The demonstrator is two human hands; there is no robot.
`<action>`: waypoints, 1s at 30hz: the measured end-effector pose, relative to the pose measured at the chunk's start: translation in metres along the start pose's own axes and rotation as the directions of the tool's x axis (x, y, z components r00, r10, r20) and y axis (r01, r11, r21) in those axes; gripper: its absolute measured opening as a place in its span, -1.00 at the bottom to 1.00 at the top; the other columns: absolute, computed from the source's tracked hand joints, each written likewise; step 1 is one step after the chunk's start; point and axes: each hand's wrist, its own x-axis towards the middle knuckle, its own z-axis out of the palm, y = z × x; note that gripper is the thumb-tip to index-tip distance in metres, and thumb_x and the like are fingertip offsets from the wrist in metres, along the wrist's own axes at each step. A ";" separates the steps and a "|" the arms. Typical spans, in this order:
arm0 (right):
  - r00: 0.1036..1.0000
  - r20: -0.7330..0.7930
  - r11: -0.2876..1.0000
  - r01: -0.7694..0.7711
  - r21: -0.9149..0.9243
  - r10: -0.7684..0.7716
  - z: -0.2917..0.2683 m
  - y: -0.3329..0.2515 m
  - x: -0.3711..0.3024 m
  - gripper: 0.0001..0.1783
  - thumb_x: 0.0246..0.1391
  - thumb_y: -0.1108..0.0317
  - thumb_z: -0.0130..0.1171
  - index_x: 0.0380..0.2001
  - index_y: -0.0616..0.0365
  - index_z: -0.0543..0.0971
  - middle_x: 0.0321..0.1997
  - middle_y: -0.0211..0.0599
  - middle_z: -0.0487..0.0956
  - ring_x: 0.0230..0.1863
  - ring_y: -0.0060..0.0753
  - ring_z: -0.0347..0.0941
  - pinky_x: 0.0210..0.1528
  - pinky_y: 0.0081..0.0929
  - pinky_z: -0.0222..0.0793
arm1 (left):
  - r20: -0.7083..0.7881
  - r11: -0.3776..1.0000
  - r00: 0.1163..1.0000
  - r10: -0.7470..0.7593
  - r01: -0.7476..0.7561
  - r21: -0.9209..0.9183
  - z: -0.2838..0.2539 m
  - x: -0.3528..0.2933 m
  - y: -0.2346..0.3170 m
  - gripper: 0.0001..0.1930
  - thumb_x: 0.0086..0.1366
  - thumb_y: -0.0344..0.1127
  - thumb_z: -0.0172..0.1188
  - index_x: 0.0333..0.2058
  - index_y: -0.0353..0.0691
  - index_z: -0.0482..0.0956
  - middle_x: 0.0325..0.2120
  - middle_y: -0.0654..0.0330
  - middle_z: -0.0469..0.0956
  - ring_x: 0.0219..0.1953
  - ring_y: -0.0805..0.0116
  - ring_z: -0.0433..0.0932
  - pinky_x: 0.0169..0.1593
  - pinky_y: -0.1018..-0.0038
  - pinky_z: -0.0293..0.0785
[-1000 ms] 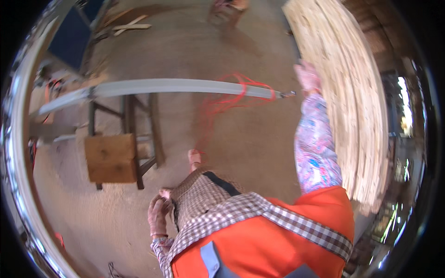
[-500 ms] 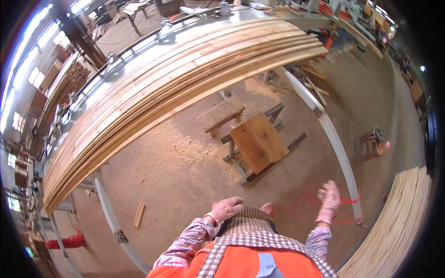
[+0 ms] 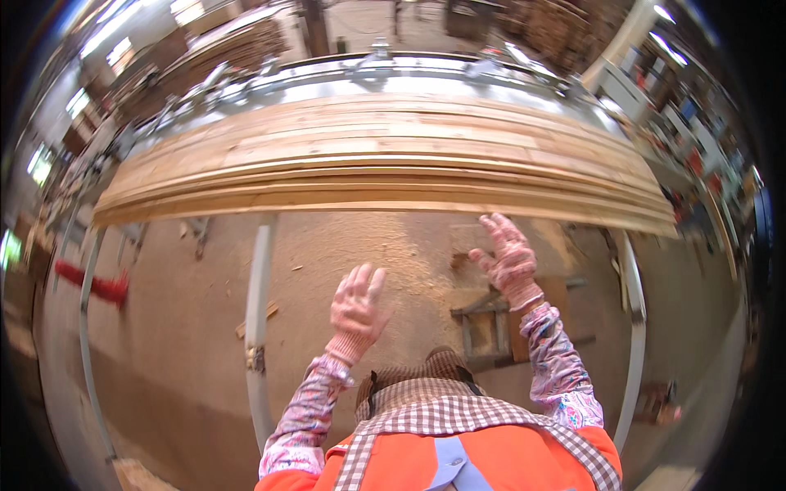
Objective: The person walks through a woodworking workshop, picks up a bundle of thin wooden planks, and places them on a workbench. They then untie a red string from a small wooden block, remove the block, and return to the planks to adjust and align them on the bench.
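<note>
Boards (image 3: 393, 151) lie left to right across the far table (image 3: 393, 84): pale brown, streaked, stepped along the near edge. Looks like the reach; a grip calls for fingers closing over that edge. Right hand (image 3: 511, 260) open, beside it, contact unclear to me. Left hand (image 3: 359, 309) open, empty, nearer. Sawdust (image 3: 360, 245) below.

Light enters through bright windows (image 3: 38, 164) at the left, while white strips of light (image 3: 670, 49) blaze at upper right. The metal bed (image 3: 409, 84) throws back glare; the floor (image 3: 180, 327) is dimmer. Fisheye distortion bows the boards (image 3: 385, 155), corners turn black, and the clutter (image 3: 696, 155) rightward looks smeared, probably by motion.
</note>
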 end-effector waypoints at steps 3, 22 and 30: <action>0.993 -0.049 0.994 0.109 0.033 -0.107 0.029 -0.001 0.069 -0.32 0.12 -0.07 0.32 0.28 -0.14 0.47 0.34 -0.14 0.45 0.35 -0.04 0.35 0.37 -0.16 0.30 | -0.147 0.993 0.989 0.005 0.012 0.116 0.012 0.041 -0.027 0.13 -0.04 0.13 0.51 0.44 -0.04 0.09 0.40 -0.06 0.09 0.44 -0.03 0.10 0.48 0.05 0.03; 0.593 0.700 0.877 0.021 0.481 -0.398 0.100 0.026 0.325 -0.66 0.31 0.06 0.12 -0.09 0.00 0.72 -0.17 -0.17 0.72 -0.12 -0.14 0.66 -0.03 -0.30 0.56 | 0.427 0.934 0.904 -0.031 -0.126 0.335 -0.002 0.304 -0.123 -0.34 0.37 -0.06 0.06 0.42 0.12 0.19 0.33 0.07 0.30 0.38 0.16 0.26 0.47 0.14 0.01; 0.475 0.839 0.902 -0.186 0.389 -0.264 0.108 0.030 0.349 -0.61 0.21 0.11 0.27 0.03 0.01 0.66 -0.17 -0.18 0.71 -0.12 -0.22 0.65 -0.03 -0.29 0.54 | 0.460 0.989 0.888 -0.007 -0.062 0.136 0.011 0.316 -0.135 -0.41 0.13 -0.17 0.24 0.16 -0.15 0.44 -0.20 0.07 0.61 -0.12 0.13 0.62 0.04 0.22 0.43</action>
